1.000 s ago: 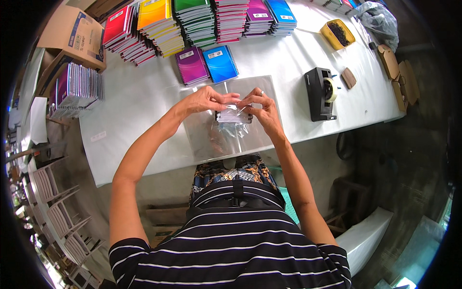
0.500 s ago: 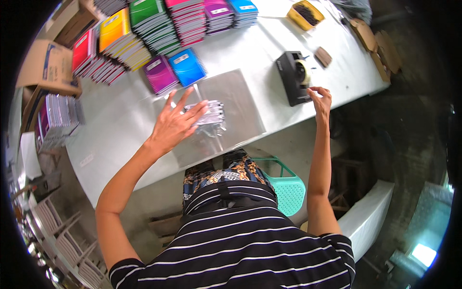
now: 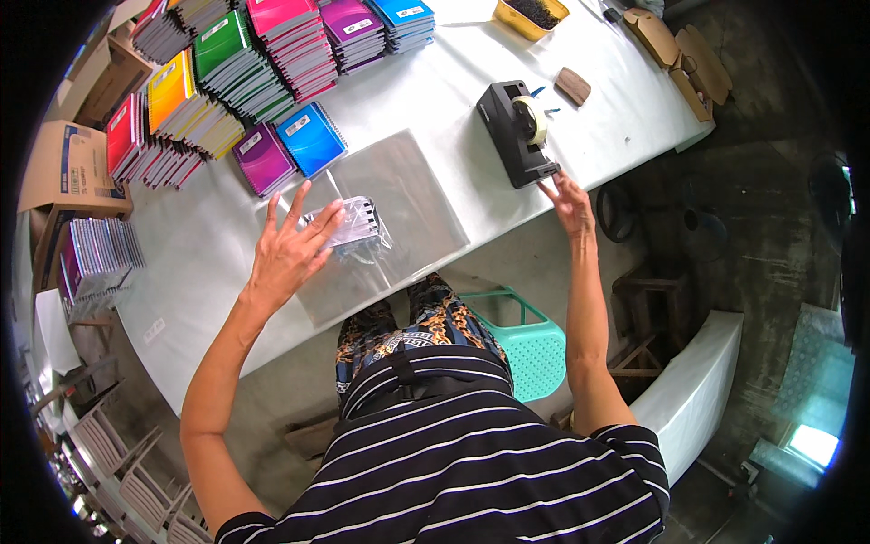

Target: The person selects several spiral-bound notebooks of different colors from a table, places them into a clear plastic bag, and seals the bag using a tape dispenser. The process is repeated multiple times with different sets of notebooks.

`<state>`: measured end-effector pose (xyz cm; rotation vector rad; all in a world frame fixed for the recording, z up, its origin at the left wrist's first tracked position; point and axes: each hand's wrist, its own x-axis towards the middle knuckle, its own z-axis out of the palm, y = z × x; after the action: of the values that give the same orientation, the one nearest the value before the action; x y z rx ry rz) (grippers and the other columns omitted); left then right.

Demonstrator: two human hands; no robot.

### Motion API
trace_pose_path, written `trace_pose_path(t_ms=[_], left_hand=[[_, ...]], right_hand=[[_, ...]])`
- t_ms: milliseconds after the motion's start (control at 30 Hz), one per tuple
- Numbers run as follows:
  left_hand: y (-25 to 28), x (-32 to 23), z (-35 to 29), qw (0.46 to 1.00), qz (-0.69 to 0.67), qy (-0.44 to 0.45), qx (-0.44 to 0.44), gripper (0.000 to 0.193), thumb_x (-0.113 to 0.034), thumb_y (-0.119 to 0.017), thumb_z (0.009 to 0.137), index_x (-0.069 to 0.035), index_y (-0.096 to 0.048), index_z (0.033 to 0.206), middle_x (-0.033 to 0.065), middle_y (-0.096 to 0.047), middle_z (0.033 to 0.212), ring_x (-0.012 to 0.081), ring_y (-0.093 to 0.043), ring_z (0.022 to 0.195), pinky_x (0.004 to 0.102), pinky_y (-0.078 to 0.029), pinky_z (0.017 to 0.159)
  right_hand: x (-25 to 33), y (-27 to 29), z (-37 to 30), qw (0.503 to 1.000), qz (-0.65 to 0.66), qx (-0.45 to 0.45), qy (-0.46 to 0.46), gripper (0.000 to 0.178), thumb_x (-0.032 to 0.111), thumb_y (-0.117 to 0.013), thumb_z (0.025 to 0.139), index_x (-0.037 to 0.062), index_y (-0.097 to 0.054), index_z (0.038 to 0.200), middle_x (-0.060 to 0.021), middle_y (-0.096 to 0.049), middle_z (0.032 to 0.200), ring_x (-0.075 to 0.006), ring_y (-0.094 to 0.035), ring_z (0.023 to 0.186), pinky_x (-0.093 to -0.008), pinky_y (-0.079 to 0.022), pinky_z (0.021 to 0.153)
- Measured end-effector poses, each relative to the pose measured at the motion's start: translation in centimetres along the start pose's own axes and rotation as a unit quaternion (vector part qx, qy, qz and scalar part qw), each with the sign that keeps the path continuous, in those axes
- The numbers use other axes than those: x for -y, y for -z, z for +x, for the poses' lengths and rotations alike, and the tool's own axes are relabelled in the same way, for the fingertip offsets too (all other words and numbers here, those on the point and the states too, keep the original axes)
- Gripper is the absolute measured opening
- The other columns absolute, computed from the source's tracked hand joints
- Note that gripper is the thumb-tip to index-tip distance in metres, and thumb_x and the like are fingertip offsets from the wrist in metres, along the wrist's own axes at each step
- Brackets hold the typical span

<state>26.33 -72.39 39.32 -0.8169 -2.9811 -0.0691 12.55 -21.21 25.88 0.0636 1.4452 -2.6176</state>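
My left hand (image 3: 288,249) lies flat with fingers spread on a small notebook wrapped in a clear plastic bag (image 3: 352,228), pressing it onto a stack of clear plastic bags (image 3: 408,204) on the white table (image 3: 208,245). My right hand (image 3: 569,199) reaches to the front end of a black tape dispenser (image 3: 518,131) holding a roll of tape; its fingertips touch the cutter end. Whether tape is pinched between the fingers I cannot tell.
A purple notebook (image 3: 263,159) and a blue one (image 3: 311,138) lie just beyond the bags. Stacks of coloured spiral notebooks (image 3: 245,54) line the far side. Cardboard boxes (image 3: 68,168) stand at left, a yellow tray (image 3: 530,14) far right, a green stool (image 3: 526,340) under the table.
My right hand left the wrapped notebook and went right to the tape dispenser, now touching its front end. My left hand stayed on the wrapped notebook, fingers spread.
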Motion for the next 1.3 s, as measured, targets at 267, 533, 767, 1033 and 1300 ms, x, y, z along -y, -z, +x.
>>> trace_pose_path(t_ms=[267, 533, 767, 1033, 1300], left_hand=[[-0.3, 0.0, -0.1, 1.000, 0.002, 0.002, -0.011, 0.068, -0.025, -0.073, 0.079, -0.022, -0.047, 0.141, -0.0106, -0.039, 0.150, 0.0276, -0.021, 0.146, 0.0558, -0.015, 0.117], [-0.8, 0.1, -1.0, 1.000, -0.006, 0.012, -0.025, 0.062, -0.027, -0.070, 0.082, -0.021, -0.049, 0.140, -0.0112, -0.039, 0.150, 0.0268, -0.019, 0.146, 0.0571, -0.019, 0.116], [-1.6, 0.1, -1.4, 0.999, -0.016, 0.014, -0.039, 0.055, -0.030, -0.066, 0.086, -0.021, -0.051, 0.139, -0.0097, -0.041, 0.148, 0.0290, -0.021, 0.145, 0.0582, -0.021, 0.114], [-1.5, 1.4, 2.8, 0.954, -0.282, 0.082, 0.062, 0.089, -0.061, -0.070, 0.074, -0.029, -0.034, 0.149, 0.0094, -0.025, 0.158, 0.0448, -0.013, 0.144, 0.0609, -0.019, 0.113], [-4.5, 2.1, 3.3, 0.908, -0.401, 0.109, 0.060, 0.091, -0.043, -0.076, 0.077, -0.018, -0.029, 0.151, 0.0180, -0.025, 0.156, 0.0454, -0.011, 0.144, 0.0543, -0.019, 0.116]], right_hand=[[1.4, -5.6, -2.3, 0.631, -0.707, -0.317, -0.025, 0.023, 0.029, -0.078, 0.074, 0.0069, -0.076, 0.079, -0.0065, -0.067, 0.081, -0.0200, -0.060, 0.075, -0.0371, -0.045, 0.069], [-4.8, -35.4, -10.1, 0.948, -0.085, 0.017, -0.305, 0.022, 0.017, -0.073, 0.085, -0.0039, -0.069, 0.089, 0.0065, -0.040, 0.059, -0.0037, -0.031, 0.048, -0.0228, -0.023, 0.045], [-10.8, -33.9, -12.9, 0.954, -0.118, -0.076, -0.265, 0.022, 0.018, -0.071, 0.088, -0.0036, -0.066, 0.085, 0.0065, -0.041, 0.058, -0.0028, -0.031, 0.043, -0.0230, -0.019, 0.040], [-12.9, -33.0, -13.4, 0.971, -0.137, -0.056, -0.186, 0.023, 0.020, -0.069, 0.091, -0.0022, -0.065, 0.087, 0.0065, -0.042, 0.060, -0.0030, -0.032, 0.046, -0.0219, -0.023, 0.041], [-12.7, -33.6, -13.7, 0.972, -0.086, -0.056, -0.212, 0.024, 0.022, -0.070, 0.090, 0.0006, -0.061, 0.084, 0.0063, -0.044, 0.060, -0.0025, -0.033, 0.045, -0.0215, -0.024, 0.040]])
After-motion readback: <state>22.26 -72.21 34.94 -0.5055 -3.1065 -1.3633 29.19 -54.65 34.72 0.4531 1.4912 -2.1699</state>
